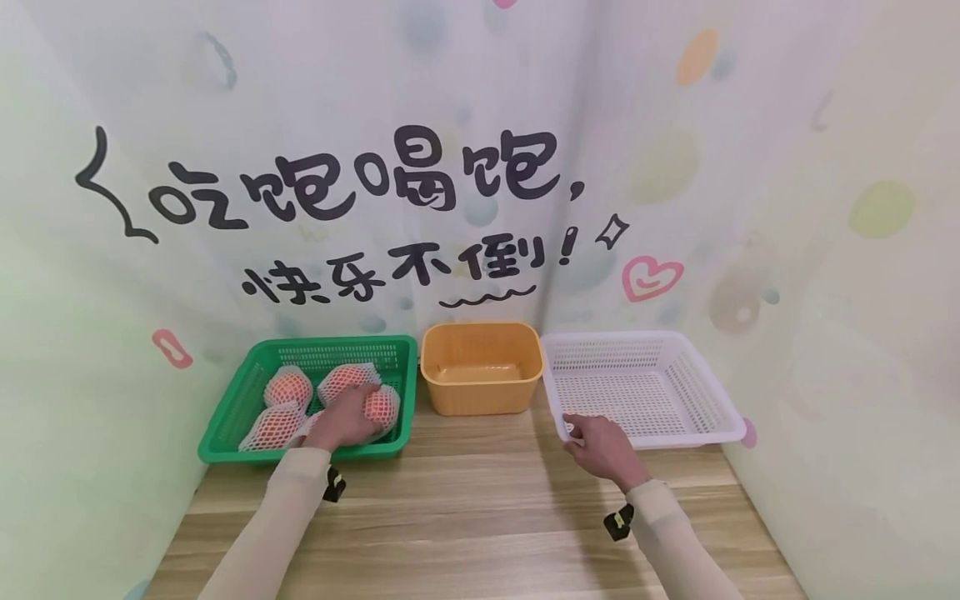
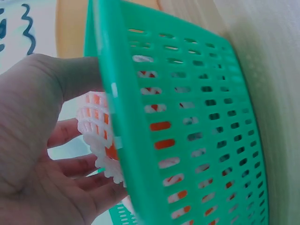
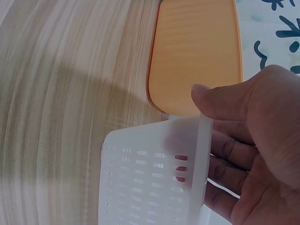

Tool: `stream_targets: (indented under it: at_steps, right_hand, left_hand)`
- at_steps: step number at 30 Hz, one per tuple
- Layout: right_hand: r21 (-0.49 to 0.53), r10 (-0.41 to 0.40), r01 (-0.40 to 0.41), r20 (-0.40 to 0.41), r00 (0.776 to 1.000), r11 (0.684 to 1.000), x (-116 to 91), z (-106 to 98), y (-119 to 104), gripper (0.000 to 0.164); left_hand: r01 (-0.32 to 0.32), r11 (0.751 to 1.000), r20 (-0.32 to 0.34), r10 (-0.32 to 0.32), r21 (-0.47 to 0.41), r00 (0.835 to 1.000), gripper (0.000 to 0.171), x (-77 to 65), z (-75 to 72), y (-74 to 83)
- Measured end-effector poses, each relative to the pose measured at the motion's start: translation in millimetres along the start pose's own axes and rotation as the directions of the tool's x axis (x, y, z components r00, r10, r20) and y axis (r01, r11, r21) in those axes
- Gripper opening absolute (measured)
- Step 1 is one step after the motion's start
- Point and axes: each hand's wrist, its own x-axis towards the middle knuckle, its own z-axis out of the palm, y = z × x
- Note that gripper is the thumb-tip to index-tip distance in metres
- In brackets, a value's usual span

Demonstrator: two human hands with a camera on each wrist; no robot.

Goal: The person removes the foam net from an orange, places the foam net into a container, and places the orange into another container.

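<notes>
In the head view, a green basket (image 1: 217, 442) on the left holds several round orange-red fruits in white foam nets, such as the one at its back left (image 1: 288, 387). My left hand (image 1: 347, 421) reaches over its front rim. Up close in the left wrist view, a netted fruit (image 2: 96, 117) lies between the thumb and fingers of that hand; the rim hides part of the grip. On the right, my right hand (image 1: 603, 450) holds the near-left corner of a white basket (image 1: 611, 392). Its thumb is over the rim (image 3: 202, 154), with the fingers inside.
Between the two baskets stands an orange-yellow tub (image 1: 480, 396), close to the back wall. All three containers are on a wood-grain table (image 1: 480, 517). A printed curtain-like wall (image 1: 480, 83) with black lettering rises behind, and side walls flank the table.
</notes>
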Motion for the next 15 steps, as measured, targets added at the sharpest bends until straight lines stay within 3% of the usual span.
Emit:
stream_targets:
  at_steps: [9, 15]
  right_hand:
    - [0.003, 0.002, -0.002, -0.009, 1.0, 1.0, -1, 0, 0, 0.047]
    - [-0.006, 0.002, -0.002, -0.015, 1.0, 1.0, -1, 0, -1, 0.046]
  left_hand:
    - [0.008, 0.996, -0.051, -0.013, -0.083, 0.999, 0.074, -8.4, -15.9, 4.0]
    - [-0.014, 0.992, -0.113, 0.0, -0.125, 0.994, 0.075, -13.4, -17.1, 6.7]
